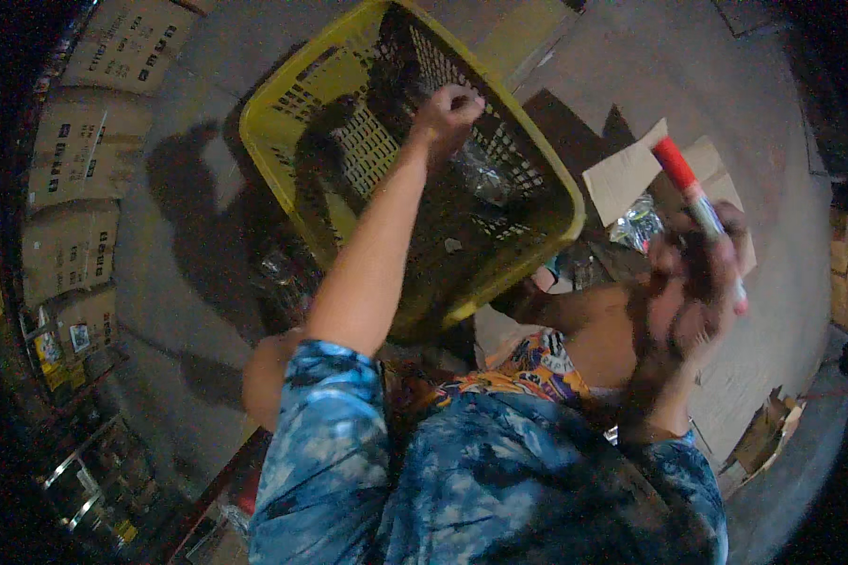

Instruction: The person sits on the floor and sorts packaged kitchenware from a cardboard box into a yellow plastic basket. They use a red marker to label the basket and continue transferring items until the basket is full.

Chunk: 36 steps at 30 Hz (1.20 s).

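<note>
Bare grey concrete floor point(207, 235), dimly lit with hard shadows. Stacked brown cardboard cartons point(71, 160) line the left edge. Flattened cardboard sheets point(622, 174) lie at right; torn cardboard scrap point(758, 438) lower right.

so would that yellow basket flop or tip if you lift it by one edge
The yellow basket looks like rigid moulded plastic, so probably stiff. Its open lattice walls suggest it is light. Already tilted, with the left hand at its wall, it could tip and spill the clear wrapper.

Stacked cardboard boxes point(71, 179) along the far left wall, well apart from the grip. Flat cardboard sheets point(622, 174) on the concrete floor point(773, 141) just behind it. Torn cardboard scrap point(761, 438) lower right. Crinkled plastic wrap point(637, 224) near it.
</note>
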Each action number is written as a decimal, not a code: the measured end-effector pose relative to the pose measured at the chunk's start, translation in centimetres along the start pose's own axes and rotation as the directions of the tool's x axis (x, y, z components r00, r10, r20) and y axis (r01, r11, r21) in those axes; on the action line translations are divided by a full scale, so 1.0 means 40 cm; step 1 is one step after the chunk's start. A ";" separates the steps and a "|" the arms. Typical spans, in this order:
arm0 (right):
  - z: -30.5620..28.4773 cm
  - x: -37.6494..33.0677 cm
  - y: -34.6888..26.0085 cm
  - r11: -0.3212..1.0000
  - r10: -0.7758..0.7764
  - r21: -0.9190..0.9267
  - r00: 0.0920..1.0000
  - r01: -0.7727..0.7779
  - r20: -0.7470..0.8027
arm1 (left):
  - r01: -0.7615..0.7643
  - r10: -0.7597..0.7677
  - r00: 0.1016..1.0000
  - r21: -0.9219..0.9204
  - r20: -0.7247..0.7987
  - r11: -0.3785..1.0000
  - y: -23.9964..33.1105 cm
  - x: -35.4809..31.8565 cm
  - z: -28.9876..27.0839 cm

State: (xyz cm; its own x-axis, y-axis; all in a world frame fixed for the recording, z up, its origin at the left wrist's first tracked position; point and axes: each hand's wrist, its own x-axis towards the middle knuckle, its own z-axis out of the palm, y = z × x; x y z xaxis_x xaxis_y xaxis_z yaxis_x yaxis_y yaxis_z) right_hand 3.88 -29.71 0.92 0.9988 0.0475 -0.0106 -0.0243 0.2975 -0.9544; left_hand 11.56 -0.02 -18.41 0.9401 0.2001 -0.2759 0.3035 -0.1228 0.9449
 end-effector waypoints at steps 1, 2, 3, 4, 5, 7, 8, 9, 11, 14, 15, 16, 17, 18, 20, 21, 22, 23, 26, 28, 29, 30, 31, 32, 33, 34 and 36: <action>0.000 -0.002 -0.003 1.000 -0.020 0.005 1.000 0.020 0.021 | -0.092 0.084 0.987 0.058 0.134 0.994 0.038 -0.060 0.008; 0.001 -0.003 -0.003 0.998 -0.061 -0.015 0.998 0.061 0.022 | -0.196 0.167 0.952 0.090 0.256 0.977 0.073 -0.118 0.017; -0.001 -0.005 -0.005 0.996 -0.087 -0.004 0.996 0.087 -0.002 | -0.158 0.052 0.953 0.346 0.297 0.925 0.100 -0.193 0.039; -0.002 -0.004 -0.002 0.997 -0.076 0.004 0.997 0.076 0.010 | -0.180 -0.026 0.943 0.573 0.333 0.800 0.114 -0.265 0.062; -0.006 -0.005 -0.001 0.997 -0.071 0.017 0.997 0.071 0.026 | -0.242 -0.036 0.915 0.619 0.401 0.748 0.134 -0.340 0.088; -0.015 -0.005 0.006 0.999 -0.040 -0.011 0.996 0.041 0.078 | -0.264 0.111 0.951 0.574 0.288 0.775 0.183 -0.410 0.109; -0.020 -0.005 0.010 0.995 0.025 -0.096 0.993 -0.014 0.114 | -0.379 0.353 0.923 0.516 0.152 0.768 0.211 -0.428 0.111; -0.024 -0.009 0.012 0.982 0.101 -0.173 0.987 -0.078 0.123 | -0.432 0.489 0.872 0.479 0.006 0.764 0.237 -0.451 0.113; -0.023 -0.020 0.016 0.973 0.072 -0.230 0.968 -0.015 0.242 | -0.658 0.741 0.664 0.552 0.102 0.513 0.288 -0.495 0.107; -0.001 -0.050 0.015 0.986 0.086 -0.159 0.957 -0.043 0.278 | -0.662 0.724 0.649 0.642 0.233 0.387 0.353 -0.561 0.120; 0.009 -0.059 0.010 0.985 0.090 -0.166 0.955 -0.044 0.283 | -0.652 0.692 0.669 0.662 0.271 0.371 0.371 -0.576 0.128; 0.016 -0.066 0.001 0.988 0.077 -0.148 0.949 -0.032 0.306 | -0.702 0.780 0.575 0.638 0.248 0.315 0.387 -0.588 0.137; 0.021 -0.077 -0.010 0.992 0.057 -0.122 0.949 -0.020 0.310 | -0.694 0.748 0.614 0.624 0.252 0.360 0.399 -0.603 0.140; 0.018 -0.084 -0.028 0.989 0.031 -0.146 0.928 0.025 0.370 | -0.686 0.716 0.649 0.607 0.259 0.401 0.407 -0.617 0.139; 0.002 -0.099 -0.062 0.951 0.003 -0.295 0.953 0.091 0.303 | -0.557 0.547 0.804 0.615 0.232 0.558 0.413 -0.628 0.126; -0.032 -0.078 -0.109 0.985 0.006 -0.174 0.998 0.006 0.069 | -0.420 0.396 0.899 0.634 0.189 0.650 0.407 -0.635 0.103; -0.065 -0.060 -0.149 0.993 0.064 0.108 0.978 -0.043 -0.197 | -0.275 0.251 0.959 0.651 0.133 0.708 0.392 -0.638 0.082; -0.094 -0.055 -0.179 0.988 -0.128 0.056 0.974 0.141 -0.189 | -0.276 0.216 0.961 0.651 0.173 0.707 0.370 -0.647 0.063; -0.155 -0.064 -0.205 0.931 -0.346 -0.109 0.937 0.350 0.050 | -0.386 0.277 0.922 0.696 0.271 0.605 0.240 -0.644 0.046; -0.156 -0.091 -0.160 0.896 -0.440 0.004 0.889 0.444 0.128 | -0.313 0.260 0.941 0.842 0.215 0.438 0.115 -0.623 0.082; -0.151 -0.105 -0.131 0.915 -0.399 0.019 0.899 0.403 0.182 | -0.308 0.301 0.930 0.891 0.209 0.334 0.049 -0.608 0.098; -0.144 -0.125 -0.101 0.940 -0.342 0.059 0.919 0.337 0.197 | -0.275 0.287 0.940 0.909 0.185 0.314 -0.015 -0.601 0.110; -0.129 -0.150 -0.062 0.973 -0.223 0.102 0.963 0.209 0.150 | -0.238 0.172 0.966 0.920 0.192 0.312 -0.071 -0.587 0.115; -0.119 -0.162 -0.027 0.978 -0.205 0.062 0.972 0.199 0.117 | -0.260 0.200 0.960 0.886 0.195 0.383 -0.116 -0.580 0.119; -0.109 -0.179 0.003 0.985 -0.172 0.040 0.982 0.169 0.079 | -0.264 0.149 0.964 0.841 0.219 0.472 -0.148 -0.563 0.120; -0.104 -0.191 0.028 0.991 -0.120 0.072 0.991 0.115 0.062 | -0.262 0.101 0.963 0.789 0.248 0.556 -0.166 -0.552 0.113; -0.101 -0.214 0.068 0.991 -0.080 0.112 0.993 0.070 0.085 | -0.187 0.052 0.980 0.782 0.194 0.595 -0.164 -0.555 0.087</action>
State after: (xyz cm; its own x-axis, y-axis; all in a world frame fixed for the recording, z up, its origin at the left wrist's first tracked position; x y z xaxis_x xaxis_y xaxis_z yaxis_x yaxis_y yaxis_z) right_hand -4.57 -33.17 -2.80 0.9903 0.1048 0.0913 0.0414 0.4047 -0.9135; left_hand -10.75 -7.04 -19.10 0.9669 0.0009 -0.2553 0.1264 -0.8706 0.4755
